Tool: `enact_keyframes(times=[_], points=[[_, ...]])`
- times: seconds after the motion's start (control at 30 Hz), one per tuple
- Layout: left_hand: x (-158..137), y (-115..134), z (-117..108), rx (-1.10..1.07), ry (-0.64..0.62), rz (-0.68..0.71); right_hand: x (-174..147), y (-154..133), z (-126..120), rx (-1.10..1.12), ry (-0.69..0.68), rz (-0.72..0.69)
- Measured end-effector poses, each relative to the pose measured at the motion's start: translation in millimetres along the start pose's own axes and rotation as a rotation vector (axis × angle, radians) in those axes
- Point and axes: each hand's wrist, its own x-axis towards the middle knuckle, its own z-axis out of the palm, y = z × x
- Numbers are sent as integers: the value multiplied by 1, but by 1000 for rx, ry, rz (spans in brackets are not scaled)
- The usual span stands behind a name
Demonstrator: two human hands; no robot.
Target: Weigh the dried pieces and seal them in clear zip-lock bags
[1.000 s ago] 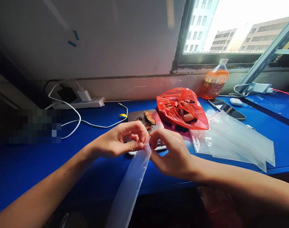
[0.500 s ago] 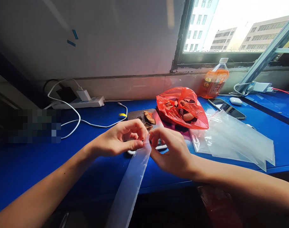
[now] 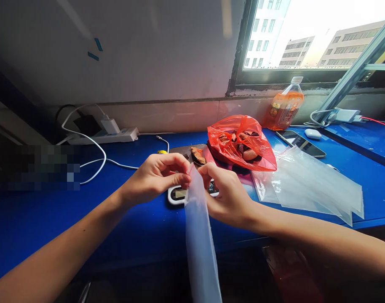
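Observation:
My left hand [image 3: 162, 173] and my right hand [image 3: 225, 191] both pinch the top edge of a clear zip-lock bag [image 3: 200, 235], which has a thin red line at its mouth. The bag hangs down past the table's front edge. Behind the hands, partly covered by them, sits a small digital kitchen scale [image 3: 176, 198] with a display and buttons at its front. Dark reddish-brown dried slices [image 3: 198, 155] lie on its plate. Beside it on the right is an open red plastic bag [image 3: 268, 160] holding more of these pieces.
More clear zip-lock bags [image 3: 319, 185] lie fanned out on the blue table [image 3: 116, 223] at the right. Behind them are a phone [image 3: 301, 143], a white earbud case [image 3: 313, 134] and a drink bottle [image 3: 285, 107]. A power strip [image 3: 126, 135] with a white cable stands back left.
The clear bag has swung from slanting down-left to hanging down toward the right. My hands have moved slightly apart, and the scale's display has come into view.

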Motion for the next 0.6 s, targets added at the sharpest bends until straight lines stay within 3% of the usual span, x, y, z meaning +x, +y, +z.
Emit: enact_keyframes(times=[0.1, 0.3, 0.43, 0.6], points=[[-1, 1, 1, -14, 33, 39, 0, -3, -1, 86, -21, 2], [-4, 3, 7, 46, 80, 81, 2, -8, -6, 187, 102, -109], [-5, 2, 10, 54, 21, 74, 3, -7, -7, 254, 51, -157], [-5, 1, 11, 106, 37, 88, 4, -4, -6, 234, 34, -111]])
